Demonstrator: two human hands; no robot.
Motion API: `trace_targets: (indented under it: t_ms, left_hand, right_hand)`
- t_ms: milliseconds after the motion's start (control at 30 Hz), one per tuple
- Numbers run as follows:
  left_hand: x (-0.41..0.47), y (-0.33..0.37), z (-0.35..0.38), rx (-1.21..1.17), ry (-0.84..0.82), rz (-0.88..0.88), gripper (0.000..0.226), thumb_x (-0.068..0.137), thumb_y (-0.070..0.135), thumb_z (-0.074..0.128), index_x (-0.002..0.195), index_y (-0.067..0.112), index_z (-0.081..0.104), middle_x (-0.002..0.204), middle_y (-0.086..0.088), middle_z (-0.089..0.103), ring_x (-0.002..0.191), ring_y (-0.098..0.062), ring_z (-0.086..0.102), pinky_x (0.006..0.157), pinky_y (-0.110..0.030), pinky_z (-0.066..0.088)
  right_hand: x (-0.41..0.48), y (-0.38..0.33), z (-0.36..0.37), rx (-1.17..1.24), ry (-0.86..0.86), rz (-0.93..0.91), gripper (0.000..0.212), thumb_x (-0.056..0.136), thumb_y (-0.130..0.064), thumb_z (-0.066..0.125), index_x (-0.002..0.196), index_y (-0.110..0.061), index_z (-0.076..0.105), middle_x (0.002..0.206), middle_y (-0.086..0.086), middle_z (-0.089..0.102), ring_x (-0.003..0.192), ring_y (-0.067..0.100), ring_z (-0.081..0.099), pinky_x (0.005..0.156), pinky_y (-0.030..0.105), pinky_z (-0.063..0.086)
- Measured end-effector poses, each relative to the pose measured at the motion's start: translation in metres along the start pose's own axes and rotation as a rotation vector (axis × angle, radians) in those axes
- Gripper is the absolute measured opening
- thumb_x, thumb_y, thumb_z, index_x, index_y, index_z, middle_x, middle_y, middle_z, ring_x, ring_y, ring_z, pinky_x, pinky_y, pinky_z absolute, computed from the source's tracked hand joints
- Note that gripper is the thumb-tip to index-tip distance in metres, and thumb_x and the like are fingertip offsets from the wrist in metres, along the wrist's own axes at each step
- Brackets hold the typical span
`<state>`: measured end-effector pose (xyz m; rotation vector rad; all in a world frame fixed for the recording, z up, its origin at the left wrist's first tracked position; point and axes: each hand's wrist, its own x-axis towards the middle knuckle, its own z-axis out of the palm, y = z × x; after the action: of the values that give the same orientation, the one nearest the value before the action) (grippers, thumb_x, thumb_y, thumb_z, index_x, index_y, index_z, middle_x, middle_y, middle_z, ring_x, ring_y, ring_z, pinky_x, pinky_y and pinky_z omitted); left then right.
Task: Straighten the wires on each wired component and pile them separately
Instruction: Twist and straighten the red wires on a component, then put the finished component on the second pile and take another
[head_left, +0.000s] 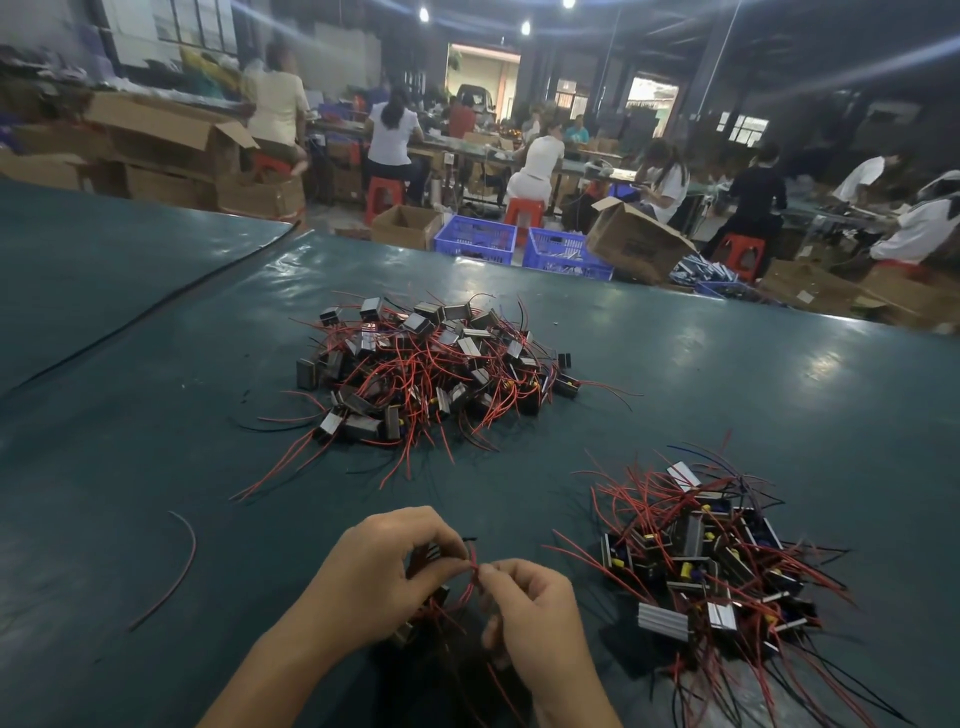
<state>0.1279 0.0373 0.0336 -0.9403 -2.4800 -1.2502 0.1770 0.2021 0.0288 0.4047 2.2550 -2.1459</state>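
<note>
Though pile (706, 561) near R hand (535, 613), L hand (384, 577) w/ room (mat (130, 441))

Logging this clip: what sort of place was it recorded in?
Most likely a small electronics assembly workshop. A big pile of wired components and a smaller pile lie on the green table. Behind it, rows of people sit working on red stools, among cardboard boxes and blue crates.

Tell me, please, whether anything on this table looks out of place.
One loose red wire lies alone on the green table at near left, apart from the far pile and the right pile, attached to no component.
</note>
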Motion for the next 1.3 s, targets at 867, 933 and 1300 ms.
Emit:
trace_targets:
  t_ms: [867,933,1300]
  left_hand:
    - [-0.001,-0.007,-0.020,-0.511,-0.369,-0.256,0.010,0.076,0.037,0.078,0.078,0.027,0.075,0.074,0.004,0.070,0.069,-0.003,0.062,0.066,-0.018,0.047]
    - [-0.001,-0.008,-0.019,-0.506,-0.355,-0.262,0.017,0.075,0.042,0.079,0.080,0.027,0.075,0.075,0.001,0.071,0.069,-0.008,0.062,0.065,-0.023,0.048]
    - [0.005,-0.015,-0.007,-0.446,0.267,-0.430,0.014,0.087,0.014,0.069,0.077,0.022,0.075,0.075,-0.001,0.074,0.066,-0.006,0.064,0.067,-0.029,0.049]
  right_hand:
    - [-0.010,-0.007,-0.012,-0.319,-0.184,-0.609,0.030,0.081,-0.040,0.070,0.065,-0.014,0.066,0.055,-0.004,0.055,0.048,0.005,0.048,0.045,0.025,0.035]
    - [-0.009,-0.006,-0.012,-0.283,-0.191,-0.589,0.025,0.083,-0.029,0.068,0.064,-0.013,0.064,0.055,-0.007,0.053,0.049,0.004,0.045,0.046,0.024,0.033]
    - [-0.002,-0.023,-0.040,-0.104,0.356,-0.569,0.026,0.088,-0.007,0.065,0.063,-0.008,0.063,0.054,0.014,0.054,0.047,0.017,0.045,0.045,0.033,0.034]
